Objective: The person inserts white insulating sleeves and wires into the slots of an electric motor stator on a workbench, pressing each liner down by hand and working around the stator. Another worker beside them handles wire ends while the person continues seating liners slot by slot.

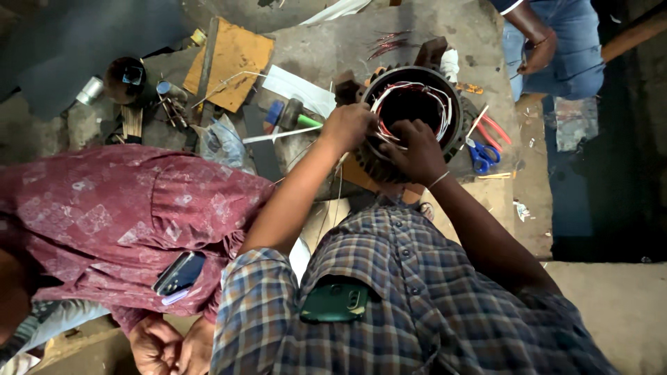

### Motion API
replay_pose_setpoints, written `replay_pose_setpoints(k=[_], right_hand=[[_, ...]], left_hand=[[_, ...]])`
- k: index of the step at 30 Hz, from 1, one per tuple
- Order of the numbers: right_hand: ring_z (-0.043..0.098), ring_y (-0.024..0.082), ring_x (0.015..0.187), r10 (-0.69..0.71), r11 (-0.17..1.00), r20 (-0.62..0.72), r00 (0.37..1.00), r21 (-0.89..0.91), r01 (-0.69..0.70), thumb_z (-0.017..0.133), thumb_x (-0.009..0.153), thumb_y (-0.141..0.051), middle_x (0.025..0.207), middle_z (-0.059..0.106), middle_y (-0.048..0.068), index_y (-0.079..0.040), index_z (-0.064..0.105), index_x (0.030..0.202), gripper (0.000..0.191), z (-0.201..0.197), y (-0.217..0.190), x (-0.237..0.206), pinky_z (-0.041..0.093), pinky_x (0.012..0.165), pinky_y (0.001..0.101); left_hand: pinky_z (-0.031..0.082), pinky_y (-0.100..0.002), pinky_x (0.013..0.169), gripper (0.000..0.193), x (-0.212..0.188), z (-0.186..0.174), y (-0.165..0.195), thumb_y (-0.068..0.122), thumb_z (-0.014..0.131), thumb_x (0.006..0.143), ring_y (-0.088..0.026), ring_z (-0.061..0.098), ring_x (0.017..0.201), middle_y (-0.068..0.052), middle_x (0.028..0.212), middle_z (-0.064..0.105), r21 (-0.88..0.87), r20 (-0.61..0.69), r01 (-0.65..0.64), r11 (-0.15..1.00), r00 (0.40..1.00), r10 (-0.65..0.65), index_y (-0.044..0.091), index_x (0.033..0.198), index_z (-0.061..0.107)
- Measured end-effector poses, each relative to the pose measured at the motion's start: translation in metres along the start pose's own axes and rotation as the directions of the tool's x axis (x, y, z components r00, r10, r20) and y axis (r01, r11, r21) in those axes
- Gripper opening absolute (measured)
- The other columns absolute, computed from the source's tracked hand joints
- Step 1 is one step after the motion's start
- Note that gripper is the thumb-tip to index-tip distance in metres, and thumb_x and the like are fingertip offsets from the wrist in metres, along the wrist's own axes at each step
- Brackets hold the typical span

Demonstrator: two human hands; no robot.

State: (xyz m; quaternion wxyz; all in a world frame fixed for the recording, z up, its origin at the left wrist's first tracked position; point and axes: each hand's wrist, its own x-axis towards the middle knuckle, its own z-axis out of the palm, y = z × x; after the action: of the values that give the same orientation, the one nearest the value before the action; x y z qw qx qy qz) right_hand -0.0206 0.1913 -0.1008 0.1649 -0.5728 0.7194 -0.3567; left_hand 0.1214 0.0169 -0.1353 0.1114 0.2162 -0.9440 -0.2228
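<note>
Presently both hands are at the round, dark, ribbed metal motor stator (455,114), which stands on the grey, scuffed tabletop (326,48) directly ahead of the person, its bore facing up. The left hand (347,126) is closed over the near-left rim, fingers curled among the copper and white-sleeved winding wires (411,89); whether it pinches a particular strand cannot be told. The right hand (419,149) rests on the near rim, fingers bent into the bore, grip likewise closed about the wires. Judged from the frame, coils already sit around much of the bore, yet loose loops stand proud of the rim, so seating and tidying appear unfinished. Beside the stator lie blue-handled scissors (483,156) and red-handled pliers (497,128); to the left, a green-handled hammer (295,114) and a flat brown board (236,59). A person in a maroon patterned shirt (118,215) stands at left; another in blue jeans (566,48) beyond. Concrete floor, dim workshop.
</note>
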Motion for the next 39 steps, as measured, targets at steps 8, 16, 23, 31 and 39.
replay_pose_setpoints(k=[8, 16, 23, 31, 39], right_hand=[[0.064, 0.038, 0.099, -0.102, 0.994, -0.125, 0.987, -0.040, 0.098, 0.077, 0.086, -0.012, 0.103, 0.065, 0.015, -0.007, 0.072, 0.112, 0.028, 0.033, -0.010, 0.021, 0.052, 0.085, 0.0474], [0.067, 0.036, 0.085, 0.079, 0.990, -0.211, 0.974, -0.098, -0.101, 0.073, 0.085, -0.014, 0.091, 0.064, 0.013, -0.014, 0.076, 0.098, 0.013, 0.050, -0.009, 0.024, 0.053, 0.072, 0.0468], [0.065, 0.034, 0.082, 0.089, 0.983, -0.213, 0.973, -0.137, -0.120, 0.075, 0.091, -0.021, 0.087, 0.062, 0.012, -0.014, 0.073, 0.092, 0.008, 0.053, -0.021, 0.027, 0.051, 0.068, 0.0472], [0.065, 0.033, 0.084, 0.045, 0.987, -0.201, 0.978, -0.145, -0.075, 0.074, 0.094, -0.021, 0.089, 0.061, 0.012, -0.012, 0.072, 0.094, 0.009, 0.056, -0.027, 0.027, 0.051, 0.070, 0.0465], [0.065, 0.034, 0.083, 0.028, 0.986, -0.182, 0.983, -0.156, -0.057, 0.074, 0.095, -0.021, 0.090, 0.061, 0.013, -0.012, 0.072, 0.096, 0.009, 0.059, -0.034, 0.026, 0.051, 0.069, 0.0467]], left_hand=[[0.052, -0.053, 0.074, 0.020, 0.006, -0.008, -0.003, 0.009, 0.066, 0.085, -0.040, 0.070, 0.088, -0.016, 0.089, 0.072, -0.028, 0.023, 0.103, 0.994, 0.994, -0.102, 0.012, 0.104, 0.072], [0.056, -0.043, 0.080, 0.035, -0.006, -0.011, -0.022, 0.001, 0.067, 0.075, -0.035, 0.071, 0.096, -0.010, 0.106, 0.073, -0.269, -0.070, -0.034, 0.963, 0.997, 0.016, 0.018, 0.103, 0.077], [0.057, -0.041, 0.084, 0.045, -0.057, 0.006, -0.027, 0.001, 0.070, 0.077, -0.030, 0.070, 0.098, -0.005, 0.118, 0.072, -0.229, -0.210, 0.130, 0.965, 0.961, -0.179, 0.022, 0.115, 0.079], [0.056, -0.041, 0.081, 0.036, -0.091, 0.035, -0.028, 0.013, 0.077, 0.077, -0.031, 0.072, 0.095, -0.007, 0.106, 0.076, -0.335, -0.390, 0.311, 0.890, 0.814, -0.431, 0.024, 0.111, 0.078], [0.057, -0.032, 0.081, 0.020, -0.127, 0.070, -0.062, 0.009, 0.071, 0.091, -0.019, 0.074, 0.088, -0.009, 0.098, 0.077, -0.683, -0.360, 0.221, 0.696, 0.727, -0.585, 0.007, 0.109, 0.079]])
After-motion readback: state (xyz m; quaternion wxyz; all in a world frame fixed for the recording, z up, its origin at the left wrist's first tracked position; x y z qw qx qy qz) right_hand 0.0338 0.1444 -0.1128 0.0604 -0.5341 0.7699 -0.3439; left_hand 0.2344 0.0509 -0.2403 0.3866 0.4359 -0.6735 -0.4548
